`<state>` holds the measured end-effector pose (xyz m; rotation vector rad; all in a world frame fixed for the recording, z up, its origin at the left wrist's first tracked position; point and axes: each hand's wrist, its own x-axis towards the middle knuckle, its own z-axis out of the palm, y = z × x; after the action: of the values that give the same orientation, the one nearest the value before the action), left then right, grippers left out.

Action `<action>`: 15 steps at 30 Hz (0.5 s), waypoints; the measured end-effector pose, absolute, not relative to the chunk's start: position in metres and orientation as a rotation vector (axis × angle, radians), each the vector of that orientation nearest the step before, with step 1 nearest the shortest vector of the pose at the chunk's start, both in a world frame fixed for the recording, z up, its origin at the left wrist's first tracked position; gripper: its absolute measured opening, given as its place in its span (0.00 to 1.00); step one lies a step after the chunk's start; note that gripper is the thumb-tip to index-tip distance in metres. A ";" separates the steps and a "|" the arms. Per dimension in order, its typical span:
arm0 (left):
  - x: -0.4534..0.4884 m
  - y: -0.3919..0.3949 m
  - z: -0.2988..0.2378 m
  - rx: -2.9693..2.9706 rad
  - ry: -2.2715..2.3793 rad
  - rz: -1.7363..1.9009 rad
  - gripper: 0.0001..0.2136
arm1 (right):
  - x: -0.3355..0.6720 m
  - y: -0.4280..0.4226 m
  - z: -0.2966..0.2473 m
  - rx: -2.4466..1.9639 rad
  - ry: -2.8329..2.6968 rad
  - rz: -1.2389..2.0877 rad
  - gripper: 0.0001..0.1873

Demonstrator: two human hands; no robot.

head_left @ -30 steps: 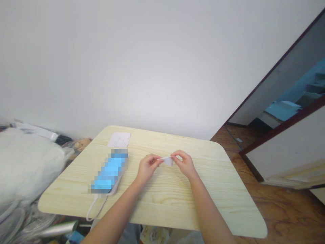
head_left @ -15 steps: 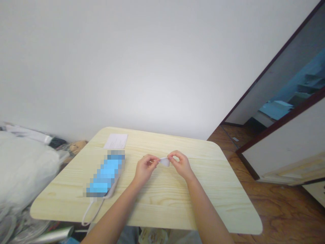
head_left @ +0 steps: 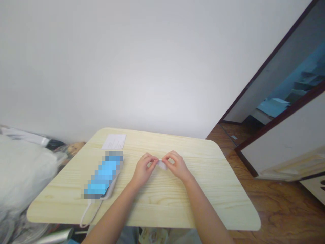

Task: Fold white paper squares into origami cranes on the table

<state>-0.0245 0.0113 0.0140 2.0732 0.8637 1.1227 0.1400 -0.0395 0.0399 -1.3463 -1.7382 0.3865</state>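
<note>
Between my two hands is a small white piece of paper [head_left: 161, 165], held above the middle of the table [head_left: 215, 196]. My left hand [head_left: 144, 170] pinches its left edge between thumb and fingertips. On the other side, my right hand [head_left: 177, 165] grips the upper right edge in a pinch, its fingertips close to the left ones. The lower part of the paper hangs down and is partly covered by the right thumb. Whether the paper is folded I cannot tell.
Left of my hands lies a phone [head_left: 104, 178] with a blurred screen, a white cable [head_left: 85, 217] looping off the table edge. A white printed card [head_left: 114, 141] lies behind it. A white wall [head_left: 157, 67] stands behind the table; a bulky white bag [head_left: 22, 169] is at left.
My right hand has moved left, closer to my left hand, along the paper's top edge. Less of the paper shows between the fingertips. The view has shifted slightly.
</note>
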 end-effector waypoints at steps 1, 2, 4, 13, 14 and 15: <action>-0.025 0.011 0.014 2.078 0.856 1.113 0.07 | 0.140 -0.040 0.040 -1.352 -1.745 0.388 0.05; -0.025 0.011 0.014 2.084 0.846 1.103 0.07 | 0.139 -0.040 0.040 -1.359 -1.756 0.387 0.05; -0.025 0.011 0.014 2.092 0.832 1.084 0.07 | 0.139 -0.040 0.040 -1.368 -1.789 0.383 0.05; -0.022 0.010 0.010 2.116 0.959 1.024 0.08 | 0.147 -0.034 0.031 -1.481 -1.801 0.336 0.06; -0.022 0.010 0.009 2.102 0.979 1.023 0.08 | 0.148 -0.033 0.029 -1.508 -1.766 0.358 0.06; -0.022 0.011 0.008 2.083 0.995 1.023 0.08 | 0.149 -0.032 0.027 -1.533 -1.725 0.389 0.06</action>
<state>-0.0216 0.0110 0.0076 2.0831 0.9953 1.0228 0.1488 -0.0319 0.0266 -1.5331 -1.7248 0.3886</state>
